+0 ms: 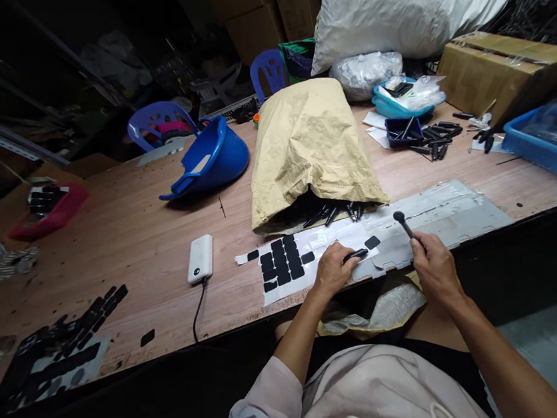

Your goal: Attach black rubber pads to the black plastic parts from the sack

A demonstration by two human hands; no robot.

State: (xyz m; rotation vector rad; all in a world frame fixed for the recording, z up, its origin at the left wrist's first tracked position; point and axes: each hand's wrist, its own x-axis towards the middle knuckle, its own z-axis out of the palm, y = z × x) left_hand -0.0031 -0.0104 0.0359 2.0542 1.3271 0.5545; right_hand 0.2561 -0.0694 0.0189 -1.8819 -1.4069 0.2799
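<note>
My left hand (pixel 334 268) is closed on a slim black pen-like piece (pixel 357 254), holding it low over the white sheet near the table's front edge. My right hand (pixel 434 262) grips a dark rod with a round black head (pixel 400 218), possibly a small hammer, raised above a grey board (pixel 440 214). Rows of black rounded patches (pixel 280 261) lie on the white sheet (pixel 319 236) left of my left hand. Beyond it, a tan sack (pixel 308 142) lies with its mouth toward me, and more black pieces (pixel 330 215) spill out.
A white power bank (pixel 200 258) with a black cable lies to the left. Behind it is a blue scoop (pixel 217 155). More black patches (pixel 94 317) sit at far left. On the right are a small dark tray (pixel 403 131), a carton (pixel 505 76) and a blue basin (pixel 543 152).
</note>
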